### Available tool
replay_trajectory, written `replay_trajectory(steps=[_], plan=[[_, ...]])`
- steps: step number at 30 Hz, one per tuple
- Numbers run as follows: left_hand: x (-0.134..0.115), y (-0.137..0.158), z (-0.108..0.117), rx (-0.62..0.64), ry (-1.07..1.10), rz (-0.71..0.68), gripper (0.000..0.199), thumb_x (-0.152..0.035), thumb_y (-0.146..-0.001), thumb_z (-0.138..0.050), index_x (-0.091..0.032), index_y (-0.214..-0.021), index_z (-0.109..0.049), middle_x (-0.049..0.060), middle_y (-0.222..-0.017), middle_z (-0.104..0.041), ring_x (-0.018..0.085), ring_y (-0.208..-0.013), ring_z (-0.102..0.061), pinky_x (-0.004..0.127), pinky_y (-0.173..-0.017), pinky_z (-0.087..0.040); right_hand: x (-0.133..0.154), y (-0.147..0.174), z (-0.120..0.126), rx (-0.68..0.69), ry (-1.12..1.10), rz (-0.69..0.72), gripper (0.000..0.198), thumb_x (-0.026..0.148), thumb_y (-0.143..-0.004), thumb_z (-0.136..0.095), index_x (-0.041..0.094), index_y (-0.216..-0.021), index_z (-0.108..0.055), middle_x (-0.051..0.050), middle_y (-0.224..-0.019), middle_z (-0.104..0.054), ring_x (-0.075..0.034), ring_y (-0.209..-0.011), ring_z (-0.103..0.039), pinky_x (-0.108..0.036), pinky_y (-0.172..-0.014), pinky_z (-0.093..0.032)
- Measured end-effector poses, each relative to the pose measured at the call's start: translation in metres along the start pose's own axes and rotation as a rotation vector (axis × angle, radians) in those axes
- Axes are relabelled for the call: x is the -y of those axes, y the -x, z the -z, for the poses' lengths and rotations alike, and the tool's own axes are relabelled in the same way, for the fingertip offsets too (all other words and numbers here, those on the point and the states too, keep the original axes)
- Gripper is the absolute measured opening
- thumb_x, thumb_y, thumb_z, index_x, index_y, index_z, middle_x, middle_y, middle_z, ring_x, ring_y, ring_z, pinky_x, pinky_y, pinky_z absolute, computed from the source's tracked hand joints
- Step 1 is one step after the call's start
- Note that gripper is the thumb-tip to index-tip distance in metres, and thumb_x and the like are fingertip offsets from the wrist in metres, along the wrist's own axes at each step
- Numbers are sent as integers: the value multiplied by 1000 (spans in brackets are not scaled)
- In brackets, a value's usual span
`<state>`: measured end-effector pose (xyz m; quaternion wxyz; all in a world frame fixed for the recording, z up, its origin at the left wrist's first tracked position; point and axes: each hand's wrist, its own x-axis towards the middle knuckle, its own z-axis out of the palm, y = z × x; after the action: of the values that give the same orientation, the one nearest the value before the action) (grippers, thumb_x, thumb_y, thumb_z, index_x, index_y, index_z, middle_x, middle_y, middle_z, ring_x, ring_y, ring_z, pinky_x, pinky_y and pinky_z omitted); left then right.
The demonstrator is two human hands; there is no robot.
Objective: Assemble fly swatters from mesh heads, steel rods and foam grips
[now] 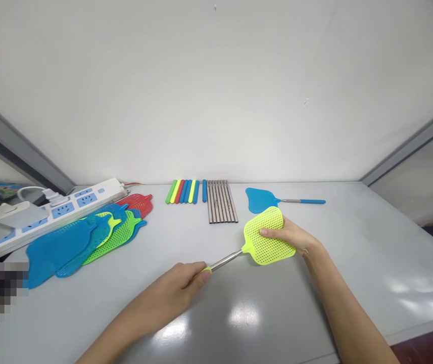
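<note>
Neon-yellow flyswatter (253, 246), perforated head (267, 248), silvery shaft (226, 261); left hand (181, 287) closed round handle (207, 269), right hand (296, 235) pinching head

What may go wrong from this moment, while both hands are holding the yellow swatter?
The left hand grips the handle end of the yellow swatter and the right hand its mesh head; uneven force might bend the neck. The blue swatter lies just beyond the right hand, so it could be knocked. The metal tubes, side by side without visible tie, might roll if bumped.

swatter head (267, 241): neon yellow, hole-grid | rod (227, 260): silver | power strip (60, 210): white, blue
</note>
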<state>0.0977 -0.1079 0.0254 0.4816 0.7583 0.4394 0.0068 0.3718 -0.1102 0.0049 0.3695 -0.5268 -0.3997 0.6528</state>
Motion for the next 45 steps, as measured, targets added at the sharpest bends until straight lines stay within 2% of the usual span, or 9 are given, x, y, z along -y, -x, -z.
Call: replay_trajectory(steps=[2, 6, 10, 14, 21, 25, 32, 39, 45], plan=[[2, 1, -4, -81, -188, -38, 37, -46, -82, -22, -19, -64, -41, -1, -61, -45, 14, -62, -44, 24, -54, -28, -1, -1, -2, -6, 4, -13, 36, 29, -59, -68, 16, -91, -56, -9, -89, -63, -22, -78, -60, -37, -69, -47], [10, -3, -12, -136, -392, -79, 34, -39, -84, -19, -21, -68, -41, -1, -52, -42, 15, -49, -42, 25, -48, -22, -2, -2, -3, -13, 2, -18, 35, 29, -61, -66, 16, -92, -55, -9, -89, -63, -22, -78, -60, -37, -69, -47], [13, -7, -17, -212, -456, -92, 26, -37, -83, -26, -21, -69, -41, -1, -50, -42, 14, -40, -40, 26, -46, -17, -4, -3, -5, -23, 12, 8, 30, 27, -64, -64, 16, -91, -56, -9, -88, -64, -22, -77, -60, -35, -66, -48], [11, -10, -16, -292, -466, -45, 18, -32, -79, -33, -21, -69, -42, 1, -54, -47, 16, -45, -46, 25, -47, -21, -4, -3, -7, -6, -12, 7, 28, 26, -65, -63, 16, -91, -57, -9, -87, -64, -22, -76, -61, -35, -64, -49], [10, -14, -11, -250, -646, 4, 20, -27, -82, -25, -21, -74, -42, 4, -65, -55, 20, -55, -51, 26, -47, -20, -3, -3, -8, 1, -75, -10, 32, 27, -67, -61, 16, -96, -54, -10, -92, -62, -23, -79, -60, -37, -67, -48], [11, -14, -8, -265, -677, -25, 23, -28, -83, -22, -21, -73, -42, 3, -63, -55, 19, -54, -50, 26, -46, -17, -2, -3, -11, -10, -90, 0, 32, 27, -65, -63, 16, -94, -56, -10, -89, -63, -22, -78, -60, -36, -66, -48], [12, -11, 9, -436, -723, -94, 30, -38, -84, -23, -20, -67, -41, 1, -62, -52, 16, -56, -47, 25, -49, -21, 0, -5, -22, 7, -173, 53, 32, 29, -67, -61, 16, -95, -57, -11, -97, -61, -22, -83, -59, -35, -70, -47], [16, -16, 6, -397, -611, -138, 30, -38, -84, -23, -21, -71, -45, 0, -64, -51, 14, -58, -47, 24, -51, -26, -1, -6, -19, 26, -195, 43, 31, 32, -70, -58, 16, -96, -57, -10, -94, -61, -21, -81, -59, -36, -71, -47], [13, -14, 7, -366, -498, -156, 29, -37, -84, -23, -22, -79, -48, -1, -68, -53, 15, -63, -49, 24, -55, -30, 1, -6, -14, 9, -318, 12, 29, 36, -74, -52, 15, -93, -57, -10, -93, -62, -19, -80, -59, -31, -73, -46]])
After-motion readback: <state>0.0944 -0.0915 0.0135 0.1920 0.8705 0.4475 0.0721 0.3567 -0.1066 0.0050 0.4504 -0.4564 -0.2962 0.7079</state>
